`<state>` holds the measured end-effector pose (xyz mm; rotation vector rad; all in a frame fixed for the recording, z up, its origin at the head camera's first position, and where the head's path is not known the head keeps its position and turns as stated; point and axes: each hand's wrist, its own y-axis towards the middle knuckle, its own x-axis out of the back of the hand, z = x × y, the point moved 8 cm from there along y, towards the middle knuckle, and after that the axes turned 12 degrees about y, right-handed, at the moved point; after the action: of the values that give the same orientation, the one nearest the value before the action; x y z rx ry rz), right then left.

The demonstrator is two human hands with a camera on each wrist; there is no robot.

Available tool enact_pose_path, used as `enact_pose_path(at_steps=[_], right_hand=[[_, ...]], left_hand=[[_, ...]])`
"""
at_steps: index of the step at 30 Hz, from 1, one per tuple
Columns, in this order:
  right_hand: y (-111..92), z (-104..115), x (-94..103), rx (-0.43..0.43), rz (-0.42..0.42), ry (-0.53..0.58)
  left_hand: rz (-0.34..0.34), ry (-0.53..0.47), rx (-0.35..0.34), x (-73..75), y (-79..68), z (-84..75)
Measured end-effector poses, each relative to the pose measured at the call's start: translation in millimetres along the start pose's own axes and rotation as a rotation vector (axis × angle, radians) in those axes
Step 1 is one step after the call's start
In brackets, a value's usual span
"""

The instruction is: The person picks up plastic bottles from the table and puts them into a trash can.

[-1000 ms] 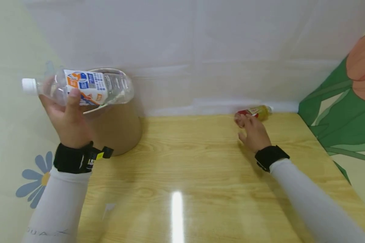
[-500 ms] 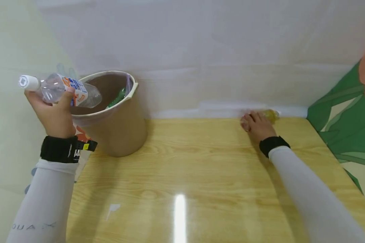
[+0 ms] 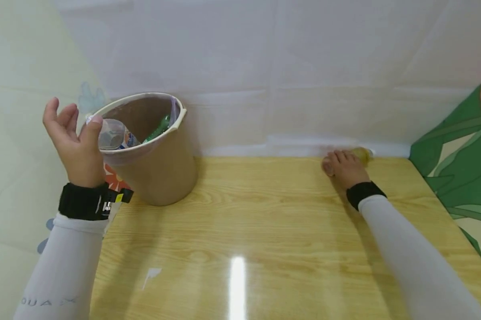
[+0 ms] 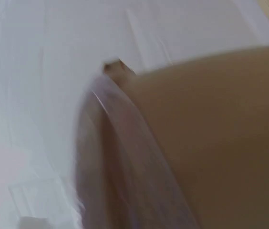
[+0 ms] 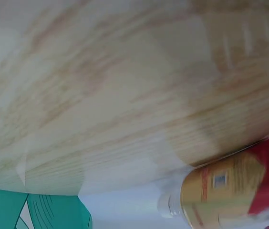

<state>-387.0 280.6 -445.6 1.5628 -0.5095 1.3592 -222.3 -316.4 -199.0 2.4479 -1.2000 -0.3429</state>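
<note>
My left hand (image 3: 79,153) is beside the bin's near-left rim with its fingers spread and nothing held. Just past the thumb, a clear plastic bottle (image 3: 112,133) with a blue and orange label is tipped into the mouth of the beige bin (image 3: 164,171). At the back right, my right hand (image 3: 346,170) grips a lying plastic bottle (image 3: 362,154) and covers much of it. In the right wrist view this bottle has a yellow and red label (image 5: 225,186) and a whitish cap (image 5: 165,205).
A green object (image 3: 159,129), likely a bottle, lies inside the bin, which has a thin liner (image 4: 129,152) over its rim. The wood-grain table (image 3: 256,213) meets a white sheet-covered wall (image 3: 224,66) at the back. A patterned panel (image 3: 456,155) stands at the right.
My left hand has let go of the clear bottle, which has dropped into the bin's mouth. My right hand has closed over the yellow and red bottle, which still lies by the wall.
</note>
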Motion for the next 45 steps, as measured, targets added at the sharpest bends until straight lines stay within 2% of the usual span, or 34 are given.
enact_pose_path(at_steps=[3,6,8,10,14,16,20,24,28,33,36,39,42,45], right_hand=[[-2,2,6.5,0.028,-0.038,0.002],[-7,7,15.8,0.048,-0.094,0.049],[-11,11,23.1,0.030,-0.132,0.093],[-15,16,32.6,-0.017,-0.179,0.154],[-26,40,56.8,-0.122,-0.264,0.306],[-33,61,69.5,-0.140,-0.305,0.396],[-49,111,92.0,-0.156,-0.362,0.581],[-60,159,105.5,-0.152,-0.360,0.819],[-67,193,106.8,-0.162,-0.273,1.060],[-79,219,96.4,-0.232,-0.139,1.215],[-84,229,90.8,-0.238,-0.092,1.276],[-84,236,88.4,-0.220,-0.078,1.303],[-82,240,89.3,-0.196,-0.089,1.302],[-80,242,91.7,-0.177,-0.103,1.294]], left_hand=[[-0.002,-0.117,-0.110,-9.7,-16.4,-15.4],[0.050,-0.211,-0.242,-24.8,-41.5,-25.6],[0.141,-0.238,-0.299,-39.0,-62.7,-26.2],[0.264,-0.206,-0.343,-56.7,-86.0,-21.6],[0.516,-0.074,-0.337,-94.9,-132.0,3.3],[0.599,0.006,-0.326,-111.9,-152.2,18.1],[0.766,0.101,-0.274,-143.2,-187.5,47.8],[0.939,0.208,-0.251,-167.8,-216.0,72.2],[1.033,0.273,-0.241,-180.5,-232.1,87.6],[1.111,0.252,-0.178,-187.8,-245.4,98.7],[1.168,0.251,-0.157,-192.6,-255.2,101.9],[1.205,0.285,-0.181,-197.0,-262.9,102.1],[1.212,0.327,-0.218,-199.5,-265.4,100.1],[1.217,0.328,-0.221,-200.7,-265.3,98.0]])
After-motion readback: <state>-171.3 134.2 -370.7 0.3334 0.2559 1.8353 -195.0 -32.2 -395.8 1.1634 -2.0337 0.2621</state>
